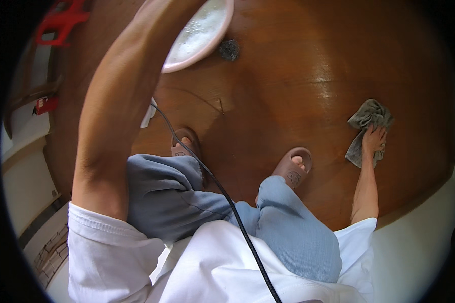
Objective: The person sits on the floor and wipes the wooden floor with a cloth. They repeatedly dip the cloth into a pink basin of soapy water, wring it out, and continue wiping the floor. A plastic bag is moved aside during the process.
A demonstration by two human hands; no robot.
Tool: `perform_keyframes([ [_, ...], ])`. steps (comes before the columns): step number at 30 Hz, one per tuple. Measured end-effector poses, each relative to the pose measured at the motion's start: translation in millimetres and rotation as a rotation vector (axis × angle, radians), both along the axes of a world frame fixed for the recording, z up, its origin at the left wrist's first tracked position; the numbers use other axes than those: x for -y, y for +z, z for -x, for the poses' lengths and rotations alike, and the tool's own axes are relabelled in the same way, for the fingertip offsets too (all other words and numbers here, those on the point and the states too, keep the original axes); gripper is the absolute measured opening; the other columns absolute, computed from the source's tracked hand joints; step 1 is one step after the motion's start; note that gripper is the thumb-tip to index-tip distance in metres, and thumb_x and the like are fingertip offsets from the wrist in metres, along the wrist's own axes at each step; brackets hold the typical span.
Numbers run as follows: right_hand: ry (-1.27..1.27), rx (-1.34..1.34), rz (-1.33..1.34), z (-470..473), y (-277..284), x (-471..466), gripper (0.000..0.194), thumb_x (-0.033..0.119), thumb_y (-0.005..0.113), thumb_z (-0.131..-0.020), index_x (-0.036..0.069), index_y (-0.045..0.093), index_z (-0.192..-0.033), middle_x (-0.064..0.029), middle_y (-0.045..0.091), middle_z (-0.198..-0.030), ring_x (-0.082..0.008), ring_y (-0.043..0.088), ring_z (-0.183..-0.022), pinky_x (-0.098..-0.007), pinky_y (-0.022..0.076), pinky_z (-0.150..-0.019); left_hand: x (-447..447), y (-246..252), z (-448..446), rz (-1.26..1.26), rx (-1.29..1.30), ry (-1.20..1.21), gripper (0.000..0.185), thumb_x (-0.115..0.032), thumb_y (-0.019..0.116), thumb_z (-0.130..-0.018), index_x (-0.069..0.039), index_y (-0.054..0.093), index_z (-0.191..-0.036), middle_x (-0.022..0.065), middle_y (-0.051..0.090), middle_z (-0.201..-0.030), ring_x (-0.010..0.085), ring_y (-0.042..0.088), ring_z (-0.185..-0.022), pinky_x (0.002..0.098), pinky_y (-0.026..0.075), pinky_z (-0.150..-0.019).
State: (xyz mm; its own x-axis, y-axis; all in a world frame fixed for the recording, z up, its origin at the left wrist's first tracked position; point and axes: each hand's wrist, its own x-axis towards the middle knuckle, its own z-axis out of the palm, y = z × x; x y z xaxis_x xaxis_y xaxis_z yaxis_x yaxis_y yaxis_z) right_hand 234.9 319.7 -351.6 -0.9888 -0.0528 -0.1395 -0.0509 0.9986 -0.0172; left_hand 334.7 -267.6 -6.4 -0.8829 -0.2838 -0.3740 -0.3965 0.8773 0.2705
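Observation:
My right hand (374,139) lies palm down on a crumpled grey cloth (371,113), pressing it against the brown wooden floor (273,94). The cloth bunches up ahead of the fingers, and another fold spreads beneath the hand. My left arm crosses the left part of the view and runs out at the top edge, so the left hand is out of view. Beside that forearm stands a pink-rimmed basin (201,38) of sudsy water, partly hidden by the arm. A dark steel-wool scourer (229,50) rests on the floor right by the basin's rim.
My feet, in brown slippers (295,172), are planted apart on the floor. A black cable (222,189) hangs across my lap. Red plastic furniture (62,22) is at the upper left, with a small red box (46,105) below it. A pale wall (421,216) borders the lower right.

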Motion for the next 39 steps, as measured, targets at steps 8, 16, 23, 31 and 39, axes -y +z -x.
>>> perform_keyframes([
  [8,0.104,0.119,0.172,60.6,26.6,209.0,0.078,0.067,0.035,-0.101,0.022,0.028,-0.165,-0.0171,0.007,-0.174,-0.0444,0.0,-0.158,-0.0804,0.0006,-0.113,0.7,-19.9,-1.3,-0.063,-0.091,-0.05,0.066,-0.062,0.043,-0.105,-0.001,0.067,-0.095,0.0199,0.07,-0.071,0.0317,0.072,-0.072,0.0481,0.055,-0.067],
  [16,0.693,-0.056,0.226,-54.9,36.3,391.7,0.06,0.051,0.053,-0.102,0.019,0.049,-0.152,-0.0173,0.03,-0.165,-0.0394,0.022,-0.153,-0.0779,0.0151,-0.113,18.6,-17.2,-5.5,-0.117,0.069,-0.015,0.073,-0.062,0.045,-0.104,0.004,0.069,-0.085,0.0199,0.072,-0.076,0.0334,0.074,-0.079,0.0486,0.056,-0.075],
  [23,0.906,-0.034,0.652,-41.2,72.2,374.7,0.049,-0.003,0.065,-0.08,0.018,0.063,-0.124,-0.0096,0.065,-0.126,-0.0331,0.061,-0.114,-0.0482,0.0484,-0.098,38.1,-17.6,-11.6,-0.139,-0.054,-0.03,0.069,-0.059,0.047,-0.104,0.003,0.074,-0.089,0.0224,0.074,-0.084,0.0363,0.074,-0.085,0.0473,0.058,-0.077],
  [31,0.65,0.068,0.605,66.8,86.6,420.5,0.058,0.022,0.062,-0.087,0.024,0.058,-0.145,-0.0125,0.06,-0.139,-0.037,0.056,-0.124,-0.0501,0.0463,-0.106,52.4,-21.6,-9.4,-0.16,-0.149,0.013,0.063,-0.052,0.046,-0.105,0.004,0.069,-0.121,0.0285,0.068,-0.122,0.0434,0.068,-0.113,0.0523,0.054,-0.092],
  [39,0.992,-0.068,0.296,-56.0,35.2,528.5,0.055,0.048,0.046,-0.099,0.027,0.053,-0.149,-0.011,0.045,-0.157,-0.0331,0.034,-0.147,-0.0725,0.0252,-0.111,77.0,-79.7,7.3,-0.125,-0.15,-0.093,0.052,-0.043,0.036,-0.11,-0.004,0.061,-0.136,0.0297,0.07,-0.108,0.0439,0.07,-0.101,0.055,0.055,-0.085],
])
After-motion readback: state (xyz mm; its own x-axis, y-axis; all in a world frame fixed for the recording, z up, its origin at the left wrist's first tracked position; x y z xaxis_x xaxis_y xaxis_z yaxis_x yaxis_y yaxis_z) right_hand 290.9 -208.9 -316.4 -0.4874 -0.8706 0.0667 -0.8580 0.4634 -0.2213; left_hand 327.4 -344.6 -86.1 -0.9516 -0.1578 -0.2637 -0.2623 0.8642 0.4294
